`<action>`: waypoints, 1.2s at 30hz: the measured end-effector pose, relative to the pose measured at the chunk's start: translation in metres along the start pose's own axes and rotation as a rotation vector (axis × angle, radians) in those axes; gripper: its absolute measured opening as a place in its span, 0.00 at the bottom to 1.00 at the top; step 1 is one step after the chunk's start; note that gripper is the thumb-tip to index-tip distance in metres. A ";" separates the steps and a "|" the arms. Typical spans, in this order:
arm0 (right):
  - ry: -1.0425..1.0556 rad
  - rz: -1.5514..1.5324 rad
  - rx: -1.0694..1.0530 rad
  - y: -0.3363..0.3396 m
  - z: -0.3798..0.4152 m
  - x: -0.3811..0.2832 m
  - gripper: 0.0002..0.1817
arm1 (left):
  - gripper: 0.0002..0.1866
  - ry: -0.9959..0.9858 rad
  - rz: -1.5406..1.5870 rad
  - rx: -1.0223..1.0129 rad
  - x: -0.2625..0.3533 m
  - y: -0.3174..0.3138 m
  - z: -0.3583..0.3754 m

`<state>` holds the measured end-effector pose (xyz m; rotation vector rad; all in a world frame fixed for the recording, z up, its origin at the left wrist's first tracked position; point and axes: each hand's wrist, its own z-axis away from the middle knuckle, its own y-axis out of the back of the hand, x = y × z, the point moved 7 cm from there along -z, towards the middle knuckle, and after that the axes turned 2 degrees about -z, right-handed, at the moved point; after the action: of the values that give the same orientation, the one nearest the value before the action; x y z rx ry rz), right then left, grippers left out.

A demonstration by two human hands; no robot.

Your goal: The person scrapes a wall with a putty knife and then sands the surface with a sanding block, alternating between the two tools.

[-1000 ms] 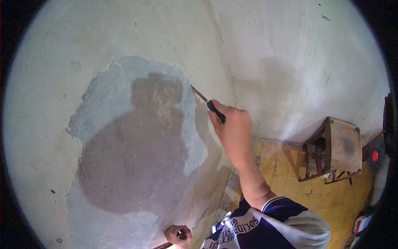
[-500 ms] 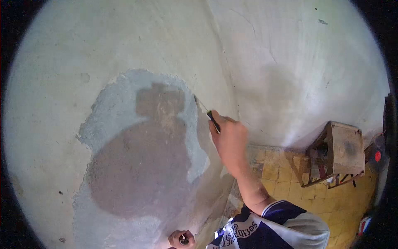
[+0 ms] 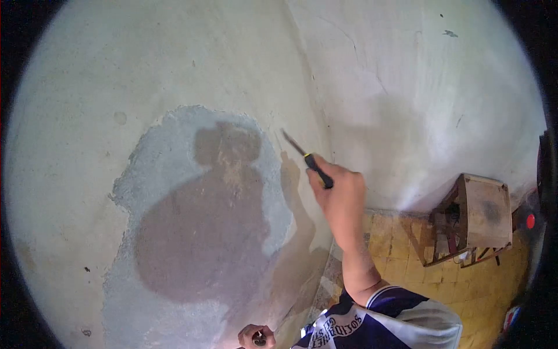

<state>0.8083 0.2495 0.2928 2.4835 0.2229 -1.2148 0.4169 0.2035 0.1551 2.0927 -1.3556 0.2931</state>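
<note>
My right hand is closed around the black and yellow handle of a putty knife, its thin blade pointing up and left. The blade tip is just right of the bare grey-blue patch, over the painted wall. Ragged edges of paint border this patch. At the bottom of the view, my left hand is curled in a fist around something with a dark round end, which I cannot make out.
A shadow of my head and upper body falls across the patch. The wall corner runs down to the right, with a second wall beyond. A wooden stool stands on the yellow tiled floor.
My right hand has moved right with the putty knife, and the blade has come away from the patch's right edge. My left hand has stayed nearly in place.
</note>
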 end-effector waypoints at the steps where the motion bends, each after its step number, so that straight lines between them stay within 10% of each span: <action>1: 0.026 0.027 -0.022 -0.011 -0.001 -0.005 0.12 | 0.07 0.075 0.033 0.030 -0.001 -0.004 0.001; 21: 0.066 0.036 -0.062 -0.009 -0.002 -0.009 0.13 | 0.11 -0.012 -0.090 -0.104 -0.002 -0.036 0.005; 25: -0.077 -0.044 -0.126 -0.013 -0.014 0.029 0.11 | 0.25 0.489 0.182 -0.242 -0.037 -0.050 0.024; 36: -0.107 0.087 -0.425 -0.020 0.061 0.149 0.13 | 0.12 0.494 0.021 -0.359 -0.015 -0.130 0.004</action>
<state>0.8494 0.2416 0.1358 2.0375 0.3055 -1.1258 0.5244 0.2483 0.0955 1.5762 -1.0424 0.4974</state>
